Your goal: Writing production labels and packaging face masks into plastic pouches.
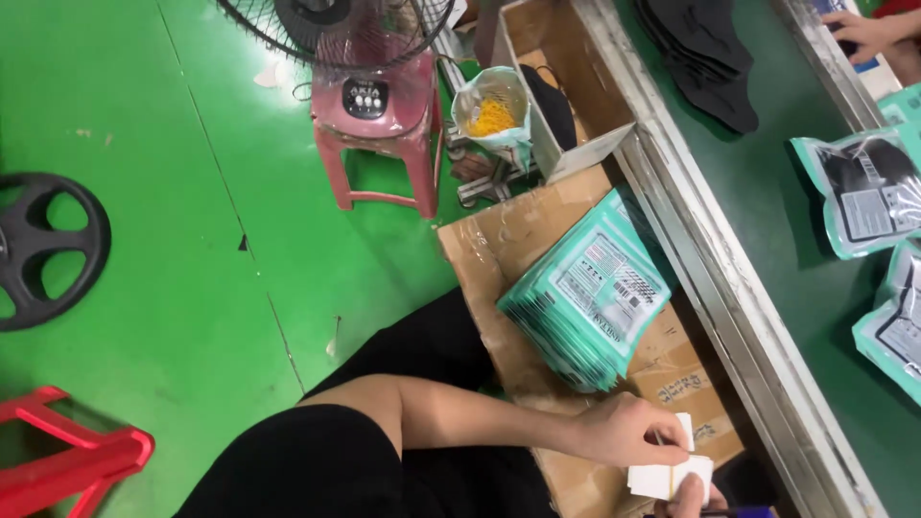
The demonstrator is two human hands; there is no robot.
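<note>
The left hand (628, 432) is reaching across from the lap, its fingers (669, 429) pinching narrowly on the top edge of a small stack of white cards (672, 475) at the bottom of the view. The cards are looking flat, matte and rectangular, with a thin band crossing them. The right hand (693, 497) is only peeking in at the lower edge, touching the cards from below; I cannot tell how its fingers are set.

The cards are hovering just over a flattened brown cardboard sheet (499, 240), glossy with tape, that is serving as a worktop on the lap. Lying on it, just above the hands, a thick pile of teal plastic pouches (585, 297) is fanning out, each one slick and bearing a white label. Beside it a metal rail (710, 259), dull and scuffed, is running diagonally along a dark green belt (767, 182), where more filled pouches (863, 192) are lying well apart from the hands. A pile of black fabric pieces (705, 53) is sitting farther up the belt, and another person's hand (859, 34) is showing at the top right corner.

An open cardboard box (556, 86) is standing near a clear bag of yellow bands (491, 110). On the shiny green floor (144, 240) a pink plastic stool (379, 134) is carrying a wire-caged fan (336, 29).
</note>
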